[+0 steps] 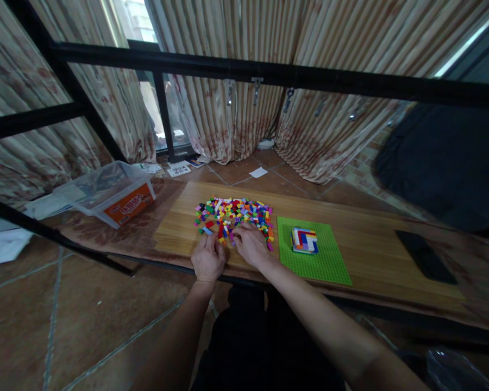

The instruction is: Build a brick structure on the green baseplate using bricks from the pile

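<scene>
Loose toy building bricks of many colours lie heaped on a wooden board. At the near left edge of the heap is my left hand, its fingers curled together; whatever they may hold is too small to make out. A light blue brick lies just past its fingertips. My right hand reaches among the bricks with fingers bent and drawn together, their tips partly hidden. Right of the heap, a green baseplate carries a small squarish build of white, red, blue and yellow bricks.
The wooden board rests on a low, cloth-covered bench. A dark flat phone-like object lies at its right end. A clear plastic bin with an orange label stands left. A black metal bar crosses ahead, before striped curtains.
</scene>
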{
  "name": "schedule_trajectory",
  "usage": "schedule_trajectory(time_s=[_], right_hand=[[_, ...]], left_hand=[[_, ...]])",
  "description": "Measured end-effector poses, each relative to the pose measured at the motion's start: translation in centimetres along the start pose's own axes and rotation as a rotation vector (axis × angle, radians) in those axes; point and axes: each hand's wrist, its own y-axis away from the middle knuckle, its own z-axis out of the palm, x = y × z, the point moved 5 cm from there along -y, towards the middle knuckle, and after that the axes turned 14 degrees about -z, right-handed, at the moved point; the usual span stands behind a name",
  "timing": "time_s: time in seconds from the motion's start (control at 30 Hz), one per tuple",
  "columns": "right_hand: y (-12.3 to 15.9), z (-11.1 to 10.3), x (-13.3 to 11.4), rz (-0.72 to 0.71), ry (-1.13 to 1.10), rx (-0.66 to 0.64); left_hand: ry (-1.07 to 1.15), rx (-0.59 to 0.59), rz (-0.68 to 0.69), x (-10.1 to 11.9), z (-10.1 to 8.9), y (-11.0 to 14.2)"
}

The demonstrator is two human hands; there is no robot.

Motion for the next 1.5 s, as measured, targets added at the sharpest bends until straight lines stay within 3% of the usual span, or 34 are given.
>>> schedule_trajectory(time_s=[0.13,0.27,0.4,0.57,0.9,1.07,1.23,1.37,1.5], right_hand=[[-0.1,-0.5,0.0,0.014,-0.009,0.011],[-1.5,-0.2,-1.6,-0.033,0.004,0.004],[-3.4,0.3,-3.3,-0.119,0.014,-0.091],[-4.7,0.1,-3.6,-0.106,0.038,-0.184],[-5.9,1.5,-3.9,-0.137,0.067,-0.152],[-4.6,0.6,-3.4,-0.129,0.03,-0.099],[-1.9,-1.2,-1.3,-0.106,-0.005,-0.009],[0.4,-2.5,1.0,0.0,-0.014,0.089],[1.6,-3.0,1.8,0.068,-0.026,0.098]], left_hand=[[0.003,-0.001,0.001,-0.1,0.1,0.0],[0.01,0.001,0.002,-0.1,0.0,0.0],[0.006,0.006,-0.011,0.0,-0.3,-0.2],[-0.003,0.025,0.002,0.0,-0.4,-0.5],[-0.058,0.012,0.01,-0.3,-0.4,-0.7],[-0.069,0.022,0.004,0.0,-0.6,-0.7],[-0.055,0.051,0.015,0.2,-0.5,-0.4],[-0.046,0.053,0.022,0.2,-0.5,-0.4],[-0.051,0.052,0.035,0.3,-0.5,-0.3]])
